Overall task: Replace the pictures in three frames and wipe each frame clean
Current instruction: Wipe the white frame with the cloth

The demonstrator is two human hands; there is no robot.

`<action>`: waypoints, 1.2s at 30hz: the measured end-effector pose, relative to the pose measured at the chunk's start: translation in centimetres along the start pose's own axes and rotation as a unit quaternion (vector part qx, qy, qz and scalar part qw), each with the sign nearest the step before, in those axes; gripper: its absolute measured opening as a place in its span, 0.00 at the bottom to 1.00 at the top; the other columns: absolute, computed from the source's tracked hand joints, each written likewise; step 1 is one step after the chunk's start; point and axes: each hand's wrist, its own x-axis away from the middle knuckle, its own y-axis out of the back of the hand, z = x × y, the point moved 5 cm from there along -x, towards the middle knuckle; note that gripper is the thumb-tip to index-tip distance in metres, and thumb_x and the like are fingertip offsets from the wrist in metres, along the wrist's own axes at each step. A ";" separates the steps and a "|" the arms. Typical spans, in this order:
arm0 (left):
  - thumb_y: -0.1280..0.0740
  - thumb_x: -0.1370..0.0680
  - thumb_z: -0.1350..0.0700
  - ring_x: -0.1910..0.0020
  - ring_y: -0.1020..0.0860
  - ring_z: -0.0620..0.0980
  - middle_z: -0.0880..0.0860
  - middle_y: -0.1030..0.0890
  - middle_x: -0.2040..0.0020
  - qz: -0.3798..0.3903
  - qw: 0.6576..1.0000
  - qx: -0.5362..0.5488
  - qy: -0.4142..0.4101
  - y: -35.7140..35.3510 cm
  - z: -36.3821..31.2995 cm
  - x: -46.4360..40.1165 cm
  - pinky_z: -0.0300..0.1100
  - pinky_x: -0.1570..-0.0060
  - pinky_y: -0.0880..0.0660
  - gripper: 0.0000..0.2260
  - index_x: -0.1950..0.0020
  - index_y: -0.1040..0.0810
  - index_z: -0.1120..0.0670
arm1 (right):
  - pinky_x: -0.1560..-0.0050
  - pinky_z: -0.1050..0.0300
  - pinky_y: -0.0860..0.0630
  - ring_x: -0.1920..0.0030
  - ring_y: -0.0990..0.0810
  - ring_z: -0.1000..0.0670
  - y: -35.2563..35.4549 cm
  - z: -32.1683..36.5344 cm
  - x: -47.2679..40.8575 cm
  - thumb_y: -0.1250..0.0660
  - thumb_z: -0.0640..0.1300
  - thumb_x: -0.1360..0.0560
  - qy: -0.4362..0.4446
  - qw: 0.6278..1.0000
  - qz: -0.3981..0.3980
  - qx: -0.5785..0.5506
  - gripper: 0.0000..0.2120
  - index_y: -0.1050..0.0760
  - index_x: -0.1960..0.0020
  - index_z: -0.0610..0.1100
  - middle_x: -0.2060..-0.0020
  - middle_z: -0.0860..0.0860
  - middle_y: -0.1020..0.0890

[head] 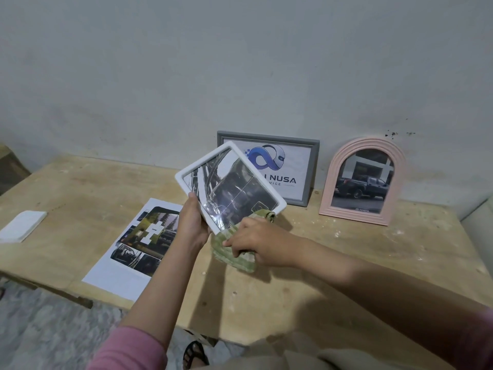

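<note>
Clearly the white frame (pixel 230 186) is a light thing, since the left hand (pixel 192 221) holds it up over the table (pixel 346 263) by one edge alone, tilted, thumb on the front rim and fingers hidden behind. Left of it on the table lie a folded white paper (pixel 22 225) and a printed sheet (pixel 138 244) with a white cut-out on it. The frame looks like stiff plastic, but its clear front is shiny and creased, so I judge it a thin film that would dent or smear; better to grip the rim than the face. The right hand (pixel 256 241) is curled round a soft green cloth (pixel 234 253), bunched at the frame's lower corner and touching it. Behind stand a grey frame (pixel 314 166) with a logo and, further right, a pink arched frame (pixel 362 180) showing a truck, both leaning on the wall.
</note>
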 end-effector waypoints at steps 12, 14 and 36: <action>0.46 0.17 0.46 0.47 0.19 0.57 0.57 0.17 0.46 -0.046 0.997 -0.044 -0.035 2.6 -2.8 -2.3 0.57 0.45 0.23 0.17 0.42 0.22 0.53 | 0.55 0.51 0.22 0.53 0.21 0.47 3.0 -7.4 2.6 0.42 0.31 0.37 -0.271 0.956 0.067 -0.085 0.19 0.20 0.54 0.47 0.58 0.48 0.18; 0.45 0.18 0.46 0.48 0.20 0.60 0.60 0.19 0.46 -0.053 0.992 -0.106 -0.052 3.2 -3.1 -2.7 0.57 0.45 0.23 0.17 0.43 0.23 0.56 | 0.54 0.57 0.23 0.55 0.20 0.48 4.8 -8.0 2.3 0.45 0.31 0.37 -0.301 0.937 -0.035 -0.172 0.20 0.19 0.54 0.43 0.58 0.46 0.18; 0.48 0.19 0.41 0.66 0.26 0.47 0.50 0.25 0.67 0.045 0.922 -0.345 -0.170 -0.5 0.7 0.0 0.43 0.61 0.29 0.20 0.58 0.26 0.54 | 0.29 0.35 0.43 0.31 0.32 0.42 0.2 -4.9 -6.9 0.45 0.22 0.38 -0.152 0.973 -0.162 -0.056 0.35 0.28 0.33 0.40 0.31 0.43 0.29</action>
